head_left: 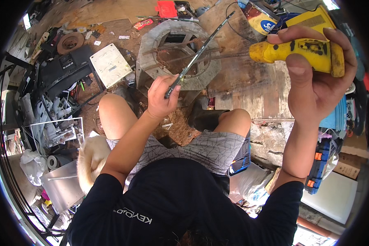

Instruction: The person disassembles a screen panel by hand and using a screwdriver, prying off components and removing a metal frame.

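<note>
Your right hand (315, 78) is raised high at the right of the view, forearm rising almost straight up from the lower edge, and its grip is clenched around a worn yellow tool handle (303, 52) that lies roughly level, its narrow end pointing left; your thumb presses the near side and your fingers curl over the top. Your left hand (162, 96) reaches forward between your bare knees, forearm angled up from the lower left, with its grip pinched on the lower end of a long thin dark metal strip (201, 51). The strip slants up and to the right from your fingers, crossing over a round grey concrete ring (151, 45) that sits on the ground just ahead of your knees, with rusty bars laid across its opening. The strip's far end and the handle's narrow end are apart. Left of the ring lies a white flat panel (110, 64), and beyond it a rusty round disc (70, 42). A yellow case (311, 20) sits behind your right hand, and a blue and orange tool (322, 164) lies by your right elbow. Rough wooden boards (250, 88) lie under the handle.
</note>
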